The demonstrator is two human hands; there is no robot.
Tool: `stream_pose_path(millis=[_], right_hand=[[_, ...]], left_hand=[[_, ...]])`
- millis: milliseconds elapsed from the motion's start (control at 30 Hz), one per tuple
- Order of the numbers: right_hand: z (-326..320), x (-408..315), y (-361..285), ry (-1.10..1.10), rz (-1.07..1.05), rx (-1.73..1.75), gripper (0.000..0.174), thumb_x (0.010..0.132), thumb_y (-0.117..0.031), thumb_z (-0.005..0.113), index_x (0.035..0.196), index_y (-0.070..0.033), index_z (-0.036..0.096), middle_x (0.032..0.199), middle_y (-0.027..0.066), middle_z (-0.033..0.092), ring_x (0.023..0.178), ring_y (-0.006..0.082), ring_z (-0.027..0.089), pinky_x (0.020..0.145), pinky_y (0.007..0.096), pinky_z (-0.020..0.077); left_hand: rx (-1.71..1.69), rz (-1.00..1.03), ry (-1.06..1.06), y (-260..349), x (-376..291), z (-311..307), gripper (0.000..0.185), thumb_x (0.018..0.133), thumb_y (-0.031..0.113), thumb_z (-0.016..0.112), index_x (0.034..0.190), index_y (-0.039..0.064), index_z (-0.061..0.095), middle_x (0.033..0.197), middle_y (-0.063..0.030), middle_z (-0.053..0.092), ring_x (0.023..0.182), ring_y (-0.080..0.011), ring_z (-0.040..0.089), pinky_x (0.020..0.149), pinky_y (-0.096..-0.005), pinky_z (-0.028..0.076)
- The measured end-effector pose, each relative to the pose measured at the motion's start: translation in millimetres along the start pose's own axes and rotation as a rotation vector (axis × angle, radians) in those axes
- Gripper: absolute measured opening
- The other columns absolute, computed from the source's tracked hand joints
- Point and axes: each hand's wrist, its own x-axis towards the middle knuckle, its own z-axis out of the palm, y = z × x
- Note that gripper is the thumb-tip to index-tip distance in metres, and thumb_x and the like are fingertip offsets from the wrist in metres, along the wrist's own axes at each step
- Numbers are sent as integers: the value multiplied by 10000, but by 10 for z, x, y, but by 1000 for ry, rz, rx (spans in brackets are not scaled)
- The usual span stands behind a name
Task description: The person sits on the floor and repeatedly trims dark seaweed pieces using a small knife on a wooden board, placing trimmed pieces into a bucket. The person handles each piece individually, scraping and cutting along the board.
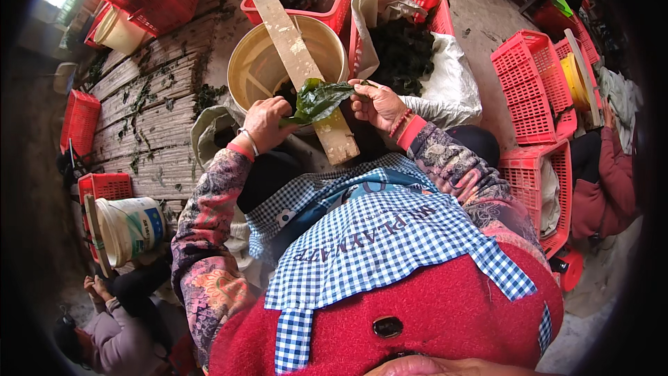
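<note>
A dark green, wet-looking leafy piece, probably seaweed [321,100], is stretched between my two hands above a worn wooden board [300,57]. My left hand [266,120] grips its lower left end near the bucket's rim. My right hand [377,103] pinches the other end between thumb and fingers. The board lies across a large round plastic bucket [237,62] and reaches towards my lap. Some dark leafy matter shows inside the bucket, partly hidden by the board and my left hand.
Red plastic crates [339,8] of dark seaweed stand beyond the bucket, one lined with a white woven sack [454,83]. Stacked wooden slats [151,120] lie at left. A co-worker [605,188] sits at right, another [120,329] at lower left by a white bucket [130,227].
</note>
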Motion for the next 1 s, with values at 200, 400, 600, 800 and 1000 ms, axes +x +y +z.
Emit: stream_pose_path(millis=[200, 400, 600, 800, 1000], right_hand=[[108, -99, -26, -53, 8, -9, 183, 949, -199, 476, 1067, -88, 561, 912, 62, 667, 711, 139, 628, 660, 309, 522], [86, -167, -91, -55, -5, -30, 165, 950, -202, 483, 1020, -77, 564, 914, 81, 665, 694, 140, 620, 633, 315, 518], [-52, -72, -127, 29, -100, -169, 154, 937, -170, 491, 1021, -62, 561, 688, 12, 569, 534, 88, 497, 498, 262, 438], [-121, 124, -75, 116, 75, 108, 150, 929, -206, 535, 990, -70, 550, 698, 9, 576, 503, 75, 470, 451, 246, 402], [-181, 171, -154, 296, -165, -370, 266, 904, -303, 591, 976, -52, 540, 809, 51, 647, 553, 68, 544, 483, 222, 453]], left_hand=[[7, 30, -14, 237, 91, 25, 365, 644, 326, 746, 763, 74, 509, 736, -70, 520, 759, -292, 562, 700, -392, 432], [-123, 71, -7, 197, 97, 120, 206, 722, 191, 681, 718, 59, 522, 730, -84, 535, 729, -304, 569, 653, -395, 450], [-522, -111, -54, 39, 0, 150, 92, 746, 45, 625, 754, 25, 535, 719, -61, 548, 680, -193, 554, 628, -326, 452], [-608, -303, -73, -91, 33, 210, 113, 751, 49, 631, 778, 18, 526, 635, -21, 507, 613, -107, 487, 562, -280, 425], [-374, -215, 182, -118, 73, 361, 345, 721, 109, 676, 1015, -5, 536, 773, -110, 627, 747, -265, 639, 685, -335, 509]])
